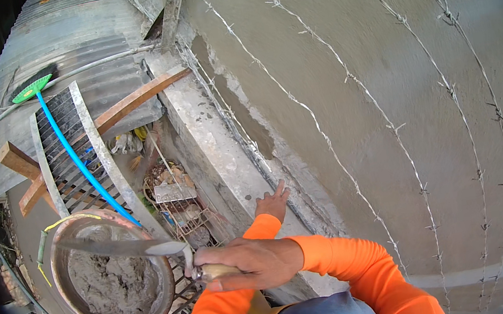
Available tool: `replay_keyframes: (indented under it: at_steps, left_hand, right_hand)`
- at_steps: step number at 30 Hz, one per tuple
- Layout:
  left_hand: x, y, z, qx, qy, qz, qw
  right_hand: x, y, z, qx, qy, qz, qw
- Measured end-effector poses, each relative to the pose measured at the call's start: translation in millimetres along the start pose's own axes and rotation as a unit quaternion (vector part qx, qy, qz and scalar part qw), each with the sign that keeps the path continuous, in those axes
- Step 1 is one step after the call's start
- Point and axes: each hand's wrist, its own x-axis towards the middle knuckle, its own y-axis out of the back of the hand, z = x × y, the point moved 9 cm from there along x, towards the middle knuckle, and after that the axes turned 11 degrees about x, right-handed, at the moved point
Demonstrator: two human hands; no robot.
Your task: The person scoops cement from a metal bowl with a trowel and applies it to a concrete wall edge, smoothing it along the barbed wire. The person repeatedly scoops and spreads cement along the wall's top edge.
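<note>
At the left side, a round basin [60, 276] contains wet grey mortar [114, 284], and above this mortar extends a trowel [125, 246], its blade toward the left. Next comes the right hand [257, 262], which is grasping the trowel by its pale handle [220, 271]. More to the right, the left hand [273, 204] is free, its fingers spread over the concrete ledge [218, 142], near barbed wire [329, 143]

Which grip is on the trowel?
The right grip, closed around the handle of the trowel, its forearm crossing over the other; the left grip is open on the concrete ledge.
</note>
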Motion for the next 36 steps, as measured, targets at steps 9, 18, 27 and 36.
replay_keyframes:
  at_steps: [9, 18, 27, 36]
  left_hand:
    - [-1, -9, -2, -0.027, 0.012, -0.040, 0.999]
    - [-8, -14, -8, -0.020, 0.010, -0.018, 1.000]
    - [-21, 3, -15, -0.050, 0.008, 0.000, 0.999]
    - [-26, 5, -17, -0.092, -0.004, -0.003, 0.996]
  right_hand:
    - [17, -7, 61, -0.010, -0.166, -0.125, 0.978]
    - [-149, 153, 107, 0.086, -0.280, 0.424, 0.857]
    - [-187, 230, 217, -0.078, -0.468, 0.395, 0.787]
    - [-125, 278, 202, -0.251, -0.447, 0.358, 0.780]
